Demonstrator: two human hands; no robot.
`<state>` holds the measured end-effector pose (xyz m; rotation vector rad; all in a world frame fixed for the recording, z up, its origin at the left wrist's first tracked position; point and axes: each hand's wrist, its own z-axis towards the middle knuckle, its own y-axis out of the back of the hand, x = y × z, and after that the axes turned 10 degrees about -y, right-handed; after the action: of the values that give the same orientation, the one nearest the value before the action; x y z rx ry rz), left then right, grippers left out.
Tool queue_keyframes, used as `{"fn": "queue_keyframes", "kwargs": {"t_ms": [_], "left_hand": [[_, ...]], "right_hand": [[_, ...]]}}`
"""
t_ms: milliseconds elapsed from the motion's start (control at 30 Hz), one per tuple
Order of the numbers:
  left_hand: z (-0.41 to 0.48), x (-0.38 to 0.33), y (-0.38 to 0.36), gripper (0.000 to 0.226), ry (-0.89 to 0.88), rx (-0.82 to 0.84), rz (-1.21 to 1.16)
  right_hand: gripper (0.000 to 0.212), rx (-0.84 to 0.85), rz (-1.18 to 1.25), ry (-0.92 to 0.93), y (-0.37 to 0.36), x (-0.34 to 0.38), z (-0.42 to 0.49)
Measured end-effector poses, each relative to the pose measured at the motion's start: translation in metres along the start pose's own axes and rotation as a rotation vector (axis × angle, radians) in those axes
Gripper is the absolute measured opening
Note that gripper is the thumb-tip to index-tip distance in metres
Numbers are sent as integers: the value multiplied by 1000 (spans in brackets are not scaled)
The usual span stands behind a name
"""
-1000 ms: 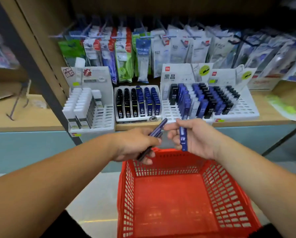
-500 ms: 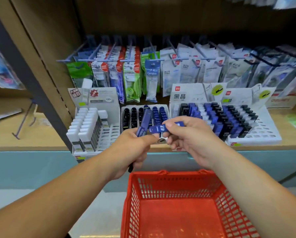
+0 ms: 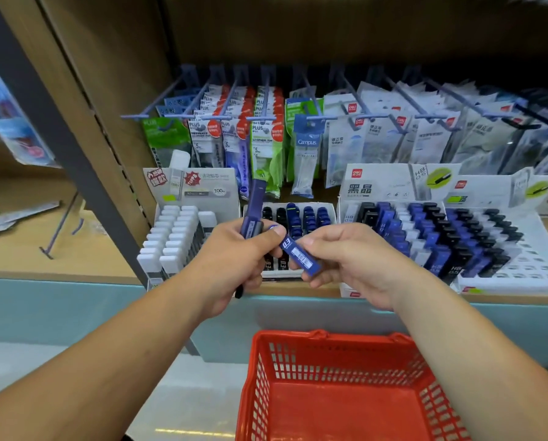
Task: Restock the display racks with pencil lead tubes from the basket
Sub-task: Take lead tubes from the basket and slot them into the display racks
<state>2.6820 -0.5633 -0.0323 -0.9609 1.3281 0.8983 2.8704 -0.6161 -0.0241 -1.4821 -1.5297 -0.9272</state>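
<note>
- Up they come: both hands have lifted from over the basket [image 3: 323, 336] to shelf height, in front of the middle rack [image 3: 310, 214].
- The left hand [image 3: 231, 268] grips a spare bundle of tubes [image 3: 254, 202], standing upright.
- The right hand [image 3: 358, 265] pinches a single blue tube [image 3: 301, 256] in its fingers [image 3: 322, 245]. It is now slanted, label up, marked 0.3.
- The basket floor in view shows no tubes, so these are likely the last ones. Slotting comes next.

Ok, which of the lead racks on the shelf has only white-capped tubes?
The leftmost rack, beside the grey upright; the rest show blue and black ones.
</note>
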Motion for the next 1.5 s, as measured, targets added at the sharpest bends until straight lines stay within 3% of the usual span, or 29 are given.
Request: {"fn": "queue_keyframes", "kwargs": {"t_ms": [167,300,400,500,600,800,1067,1233,1500], "left_hand": [[3,-1,2,13,-24,21,48],[11,0,8,18,-35,-55,159],[10,-1,10,20,65,42,174],[6,-3,9,12,187,181,50],[3,-5,12,13,209,200,9],[-5,-10,14,43,298,241,32],[-4,-9,19,34,276,212,18],[-1,-3,19,19,247,224,0],[-4,-5,20,22,230,229,8]], "right_hand": [[8,71,65,3,1,-4,7],[42,-82,23,115,7,1,14],[51,-169,-76,250,6,4,18],[44,-263,-122,325,2,5,21],[33,-365,-198,363,2,5,24],[21,-394,-320,351,1,4,30],[18,-434,-474,384,7,1,35],[27,-434,-602,383,7,-3,37],[7,-547,-911,305,-3,-11,38]]}}
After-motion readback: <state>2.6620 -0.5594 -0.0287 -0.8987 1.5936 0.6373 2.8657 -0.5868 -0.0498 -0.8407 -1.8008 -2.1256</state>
